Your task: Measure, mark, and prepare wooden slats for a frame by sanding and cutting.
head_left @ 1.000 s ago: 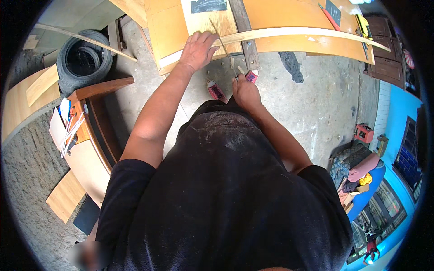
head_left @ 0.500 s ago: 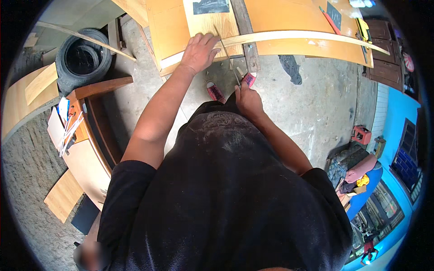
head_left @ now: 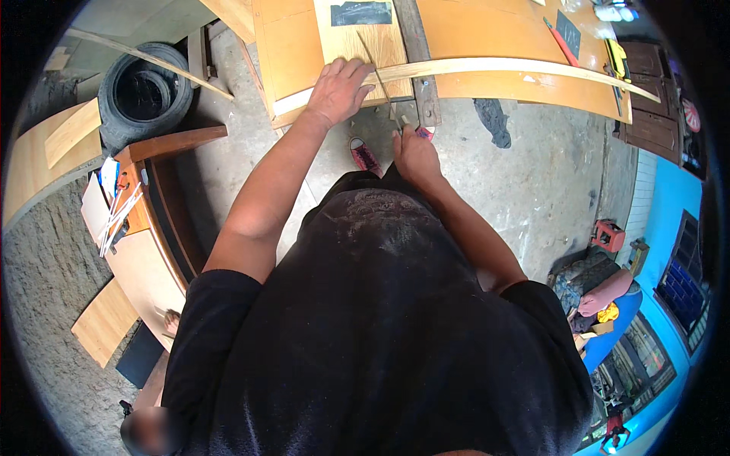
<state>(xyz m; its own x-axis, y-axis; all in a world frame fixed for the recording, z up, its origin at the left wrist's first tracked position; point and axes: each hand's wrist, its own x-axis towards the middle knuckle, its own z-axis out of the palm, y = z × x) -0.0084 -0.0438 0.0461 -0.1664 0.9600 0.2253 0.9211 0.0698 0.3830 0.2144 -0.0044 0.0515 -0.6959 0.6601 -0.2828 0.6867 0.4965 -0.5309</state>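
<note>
Your right hand (head_left: 417,156) has its grip wrapped round the near end of a thin saw (head_left: 382,85), the handle mostly hidden. Your left hand (head_left: 338,91) lies over the pale wooden strip (head_left: 494,67), thumb apart from fingers; whether it pinches, I cannot tell. The strip stretches across the desk (head_left: 487,34). It should feel light, fairly stiff, springy along its length; hold it firmly beside the saw.
</note>
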